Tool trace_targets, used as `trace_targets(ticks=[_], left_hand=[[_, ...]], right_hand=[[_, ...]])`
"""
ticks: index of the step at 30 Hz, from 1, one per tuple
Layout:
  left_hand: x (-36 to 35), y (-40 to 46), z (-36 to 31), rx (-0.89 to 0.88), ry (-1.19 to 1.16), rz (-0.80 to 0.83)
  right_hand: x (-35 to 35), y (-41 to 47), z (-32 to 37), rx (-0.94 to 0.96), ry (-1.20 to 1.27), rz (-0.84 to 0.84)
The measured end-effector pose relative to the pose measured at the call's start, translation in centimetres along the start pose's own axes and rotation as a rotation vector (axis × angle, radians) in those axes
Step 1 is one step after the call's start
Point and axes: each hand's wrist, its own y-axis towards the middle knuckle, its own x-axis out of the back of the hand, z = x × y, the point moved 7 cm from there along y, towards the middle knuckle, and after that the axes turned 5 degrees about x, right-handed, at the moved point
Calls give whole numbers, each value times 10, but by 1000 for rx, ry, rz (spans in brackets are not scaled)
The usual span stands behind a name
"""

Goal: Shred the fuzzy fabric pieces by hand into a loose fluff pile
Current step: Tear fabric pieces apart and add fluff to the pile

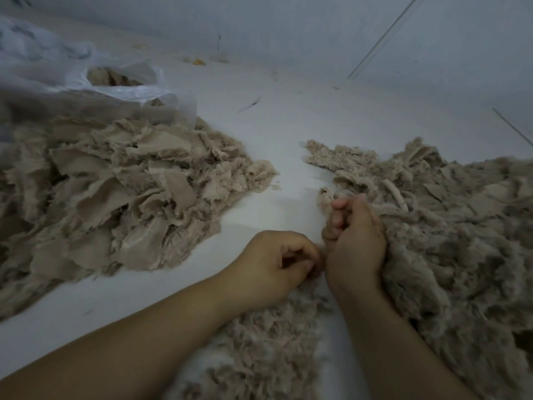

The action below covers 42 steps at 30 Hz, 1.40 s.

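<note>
Fabric pieces point(121, 192) lay heaped left of the hands; the right hand point(356, 243) clutched a soft, light scrap point(327, 197) beside the fluff pile point(450, 255), the left hand point(277, 262) pinching its edge.

Both forearms are bare from the frame's lower edge up to the wrists, with no sleeve cuff showing on either. The left hand point(277, 262) and the right hand point(356, 243) are bare too (short, unpainted fingernails show on the right hand's fingers point(336, 223)).
</note>
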Motion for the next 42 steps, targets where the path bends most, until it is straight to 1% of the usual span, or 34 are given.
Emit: trace_targets(ticks=[3,8,11,13,16,19,22,25,26,28,31,33,35,37,40,42], left_hand=[[-4,-17,-3,-4,38,90],[-17,-59,-6,-18,42,112],[-21,-75,-6,36,18,126],[-17,-75,-5,77,-42,90],[-8,-62,-8,97,-120,-14],[-4,-44,-7,94,-108,-65],[1,-23,-1,69,-13,-118],[2,4,-2,-28,252,-181],[-1,14,-4,-74,361,-177],[-12,37,-8,-124,539,-107],[-25,63,-11,-79,721,-33],[-26,67,-13,-68,757,-51],[-20,58,-13,-110,705,-110],[-11,41,-9,-163,660,-162],[6,13,-5,-178,548,-258],[21,5,-1,-95,413,-397]], right_hand=[[0,4,1,-30,39,8],[1,2,3,-51,40,40],[6,-1,6,-25,20,40],[12,-5,7,-17,36,32],[19,-12,7,-45,102,3],[20,-18,4,-108,188,-23],[23,-25,0,-189,209,4],[31,-31,-3,-237,187,34],[32,-31,-4,-225,182,42],[30,-31,-5,-201,191,45],[24,-25,-4,-191,222,36],[22,-20,-4,-169,193,25],[21,-17,-2,-127,137,13],[20,-16,-1,-79,31,37],[12,-16,-3,-34,-252,189],[4,-19,-5,30,-511,329]])
